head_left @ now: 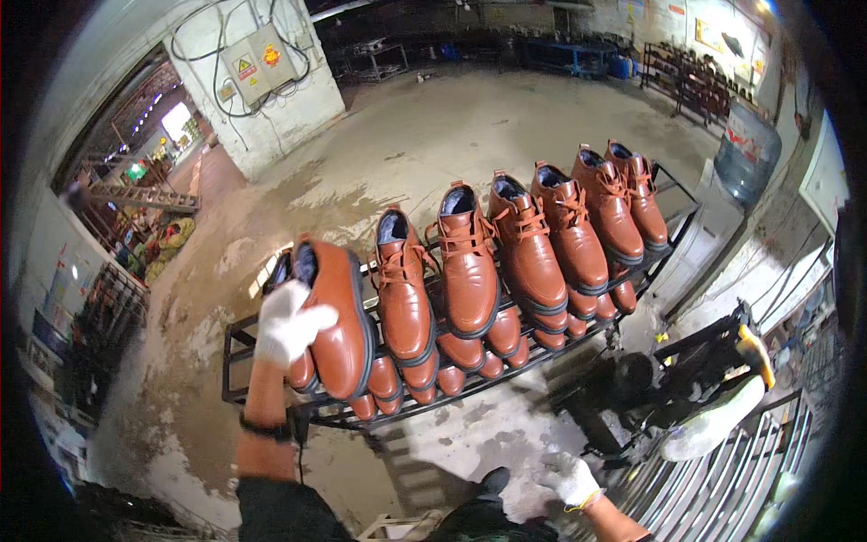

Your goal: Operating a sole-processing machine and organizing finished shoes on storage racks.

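Observation:
My left hand (291, 325), in a white glove, is closed on a brown leather ankle boot (339, 316) at the left end of a black metal rack (237, 366). That boot is tilted, its dark sole turned to the right. Beside it, several matching laced boots (465, 262) with dark lining stand in a row along the top, toes toward me. More brown boots (461, 350) show on the tier below, partly hidden. My right hand (571, 479), also in a white glove, hangs low at the right, away from the rack. Its fingers are loosely bent, and nothing shows in them.
At the right stands a dark machine (623, 388) with a pale foot-shaped form (713, 420) over a slatted metal rack (722, 488). A large water bottle (748, 149) is by the right wall. An electrical box (259, 65) hangs on the pillar. Stained concrete floor (433, 117) extends beyond.

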Action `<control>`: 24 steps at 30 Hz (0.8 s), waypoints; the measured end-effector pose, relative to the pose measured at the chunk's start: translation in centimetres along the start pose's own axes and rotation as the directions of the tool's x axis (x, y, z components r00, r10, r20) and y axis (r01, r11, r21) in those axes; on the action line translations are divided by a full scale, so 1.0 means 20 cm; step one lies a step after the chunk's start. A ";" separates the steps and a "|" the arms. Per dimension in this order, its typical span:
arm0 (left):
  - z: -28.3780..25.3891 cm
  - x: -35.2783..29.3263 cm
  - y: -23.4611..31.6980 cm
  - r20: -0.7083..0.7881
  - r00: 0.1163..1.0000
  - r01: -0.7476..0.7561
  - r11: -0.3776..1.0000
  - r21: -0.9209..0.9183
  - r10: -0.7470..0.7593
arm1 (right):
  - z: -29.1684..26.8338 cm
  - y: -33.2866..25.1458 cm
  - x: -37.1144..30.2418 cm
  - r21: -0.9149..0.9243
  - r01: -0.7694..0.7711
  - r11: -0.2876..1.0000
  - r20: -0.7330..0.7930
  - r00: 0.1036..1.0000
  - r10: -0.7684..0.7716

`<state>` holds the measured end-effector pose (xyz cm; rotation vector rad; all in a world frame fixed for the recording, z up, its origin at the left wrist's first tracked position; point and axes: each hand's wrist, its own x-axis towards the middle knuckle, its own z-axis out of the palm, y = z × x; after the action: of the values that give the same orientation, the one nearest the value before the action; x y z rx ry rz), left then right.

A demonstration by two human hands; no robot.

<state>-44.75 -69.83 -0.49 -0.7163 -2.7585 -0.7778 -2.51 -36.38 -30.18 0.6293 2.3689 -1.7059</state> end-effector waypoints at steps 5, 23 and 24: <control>-0.02 -0.58 0.37 -0.130 0.864 -0.472 0.872 0.134 0.487 | -0.09 -0.76 0.09 0.588 0.148 0.795 0.241 0.906 -0.347; 0.61 -1.17 1.05 0.140 0.990 0.130 0.526 -0.840 -0.022 | -0.33 -0.79 -0.22 0.410 0.470 0.782 -0.045 0.867 -0.497; 0.62 -1.17 1.05 0.063 0.995 -0.011 0.707 -0.707 0.079 | -0.34 -0.77 -0.25 0.350 0.477 0.806 -0.061 0.871 -0.488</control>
<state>-14.61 -56.92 -8.75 -0.9452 -2.4388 -1.8836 -3.65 -35.20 -12.75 0.0122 2.3479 -2.3669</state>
